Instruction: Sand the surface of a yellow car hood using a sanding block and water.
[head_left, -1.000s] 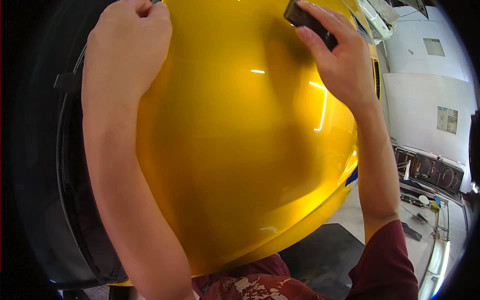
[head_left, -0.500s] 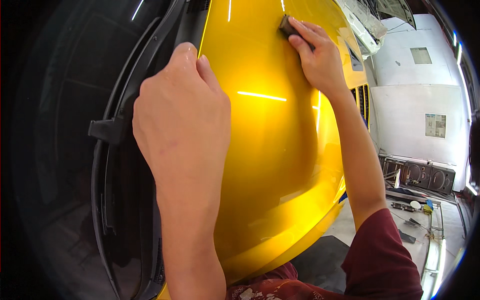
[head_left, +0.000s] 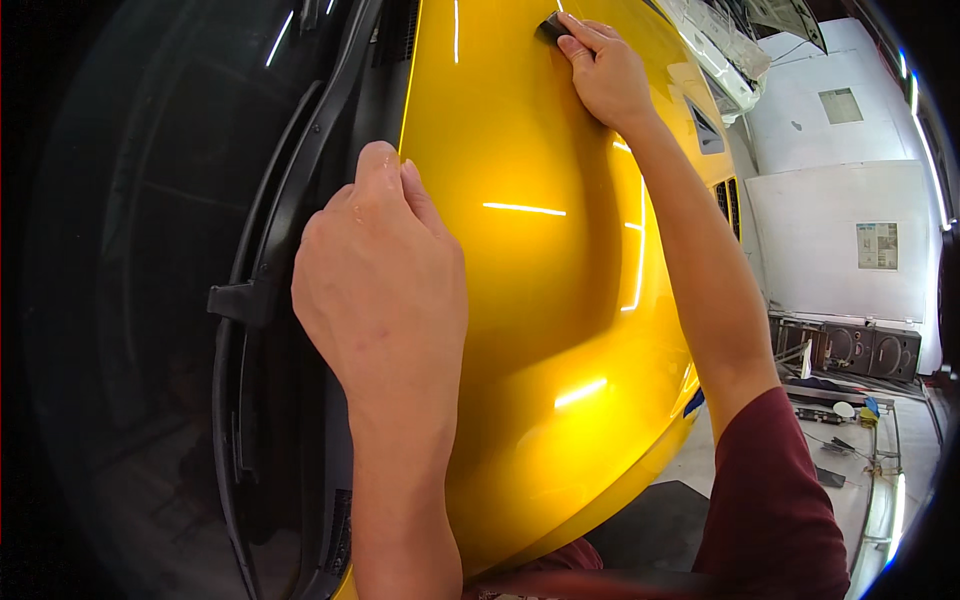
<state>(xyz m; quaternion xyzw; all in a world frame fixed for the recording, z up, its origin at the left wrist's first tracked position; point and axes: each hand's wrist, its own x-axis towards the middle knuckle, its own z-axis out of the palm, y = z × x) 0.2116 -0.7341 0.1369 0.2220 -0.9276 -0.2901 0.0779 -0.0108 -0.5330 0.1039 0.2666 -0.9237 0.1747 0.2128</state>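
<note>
A glossy yellow car hood (head_left: 530, 280) fills the middle of the view, its surface full of bright light reflections. Toward its far part my right hand (head_left: 612, 82) grips a small dark block (head_left: 551, 28), thumb on the near side and fingers on the other. The block's lower face appears to rest on the paint. My left hand (head_left: 385, 265) is closed at the hood's left edge, back of the hand up. Its thumb and index finger lie near that yellow edge; the other fingers are curled out of sight, so what they hold is hidden.
Left of the hood lie a black wiper arm (head_left: 240, 300) and the dark windshield (head_left: 130, 250). Beyond the hood's right side stand a white wall (head_left: 840, 240) and dark speaker-like boxes (head_left: 870, 350). A metal frame with small items (head_left: 845, 410) sits on the floor.
My right hand has slid the dark block farther away and slightly left over the hood. My left hand stays closed by the edge, while the whole view has shifted a little.
</note>
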